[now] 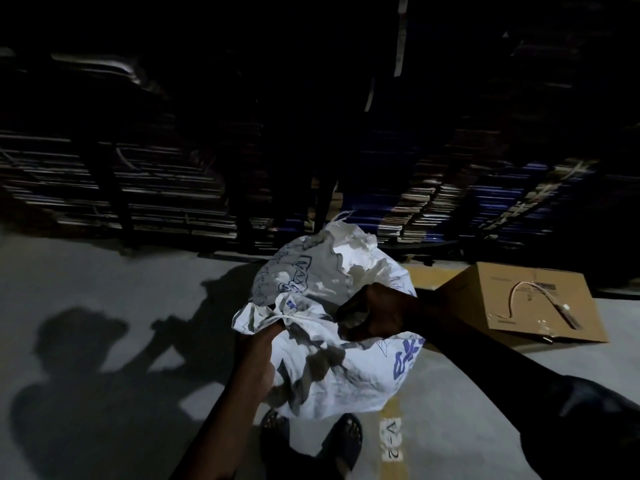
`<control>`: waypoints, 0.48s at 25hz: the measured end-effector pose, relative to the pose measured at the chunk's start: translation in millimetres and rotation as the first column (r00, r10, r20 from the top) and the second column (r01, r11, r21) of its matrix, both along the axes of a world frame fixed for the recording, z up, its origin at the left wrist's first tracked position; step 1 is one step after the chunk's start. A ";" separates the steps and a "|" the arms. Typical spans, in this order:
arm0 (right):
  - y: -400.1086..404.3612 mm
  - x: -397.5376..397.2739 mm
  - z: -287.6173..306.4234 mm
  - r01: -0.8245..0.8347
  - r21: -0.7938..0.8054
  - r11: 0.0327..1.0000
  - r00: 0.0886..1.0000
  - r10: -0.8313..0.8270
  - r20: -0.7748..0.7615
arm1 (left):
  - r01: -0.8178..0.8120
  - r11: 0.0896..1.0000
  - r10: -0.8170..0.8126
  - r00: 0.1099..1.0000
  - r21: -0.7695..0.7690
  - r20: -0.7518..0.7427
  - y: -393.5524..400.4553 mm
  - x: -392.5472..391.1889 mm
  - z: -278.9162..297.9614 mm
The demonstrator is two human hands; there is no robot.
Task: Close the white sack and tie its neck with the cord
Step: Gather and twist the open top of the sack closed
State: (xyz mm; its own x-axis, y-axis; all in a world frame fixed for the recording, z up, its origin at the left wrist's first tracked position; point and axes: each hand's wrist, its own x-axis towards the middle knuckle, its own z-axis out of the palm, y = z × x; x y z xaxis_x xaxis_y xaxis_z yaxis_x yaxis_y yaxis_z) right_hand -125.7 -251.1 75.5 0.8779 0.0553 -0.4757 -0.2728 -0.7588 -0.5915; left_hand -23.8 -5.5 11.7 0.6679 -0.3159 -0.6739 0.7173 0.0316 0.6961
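Two hands work the neck of a white sack (332, 341) standing on a grey concrete floor (104, 289) in a dim warehouse aisle, just ahead of the person's sandalled feet (341, 441). Left hand (263, 344) comes up from below w/ fingers tucked under the gathered fabric at the neck; how far they curl isn't visible, but they appear to grip the bunch. Right hand (372, 318) is fisted on the sack's top just right of the neck, fingers closed on cloth or cord, can't tell which in the shadow. A white cord (294, 317) already wraps the neck, w/ what looks like a knot or loop at its middle.

Judged step: cinching and knotting, mouth mostly closed, though a loose flap of sack (346, 244) stands up behind. Next move likely calls for a firm pull on the cord ends while the neck is kept pinched, so the wrap doesn't slip off the short bunch.

Room: open floor to the left, only shadows there. A cardboard box (526, 303) w/ a cable on its lid (533, 292) lies near on the right, apart from the sack. Stacked goods (138, 195) wall the far side. A yellow floor line (391, 438) runs under the sack.
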 end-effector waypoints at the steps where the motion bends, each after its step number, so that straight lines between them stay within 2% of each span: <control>1: 2.5 0.0 -4.2 -0.014 -0.018 1.000 1.000 0.014 0.006 | -0.026 1.000 0.026 1.000 -0.016 -0.002 -2.7 -0.9 1.0; 5: 1.8 3.5 -11.5 -0.039 -0.063 0.997 0.989 0.048 0.140 | -0.096 0.995 0.095 0.991 0.006 0.098 -12.4 0.2 6.4; 8: -2.4 1.9 -22.7 0.044 -0.116 0.992 0.984 -0.023 0.177 | -0.067 0.998 0.066 0.988 0.003 0.140 -19.1 2.6 8.7; 12: 11.5 2.2 -27.7 0.125 -0.008 0.992 0.981 -0.122 0.152 | -0.017 1.000 0.016 0.995 0.010 0.101 -21.2 3.9 18.1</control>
